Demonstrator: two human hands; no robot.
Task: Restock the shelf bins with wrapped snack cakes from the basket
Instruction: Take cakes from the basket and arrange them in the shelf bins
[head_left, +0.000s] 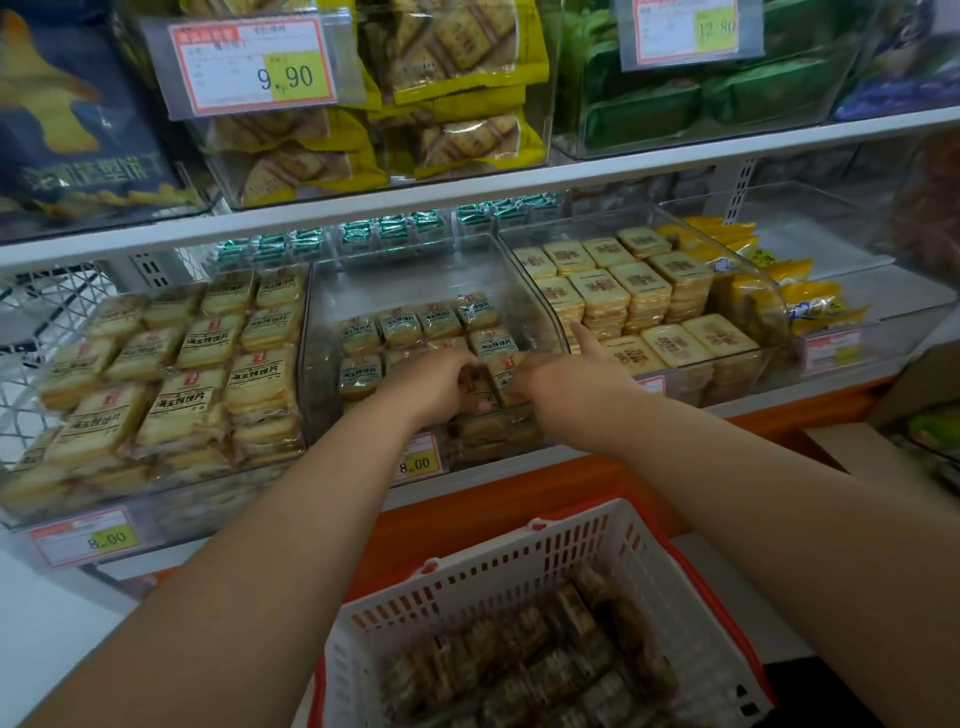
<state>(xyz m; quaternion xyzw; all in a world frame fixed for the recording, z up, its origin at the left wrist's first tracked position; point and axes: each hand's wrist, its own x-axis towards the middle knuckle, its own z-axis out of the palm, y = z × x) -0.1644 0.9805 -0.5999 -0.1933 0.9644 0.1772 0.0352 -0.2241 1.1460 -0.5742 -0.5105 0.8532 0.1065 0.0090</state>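
Both hands — left hand (441, 376), right hand (558, 374) — grip upright snack cakes (498, 382) (middle bin).

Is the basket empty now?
No, the basket holds many wrapped cakes piled across its bottom.

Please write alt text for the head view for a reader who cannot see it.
Both hands, left and right, set wrapped cakes into the half-full middle bin on a shop shelf. A white basket below holds more cakes.
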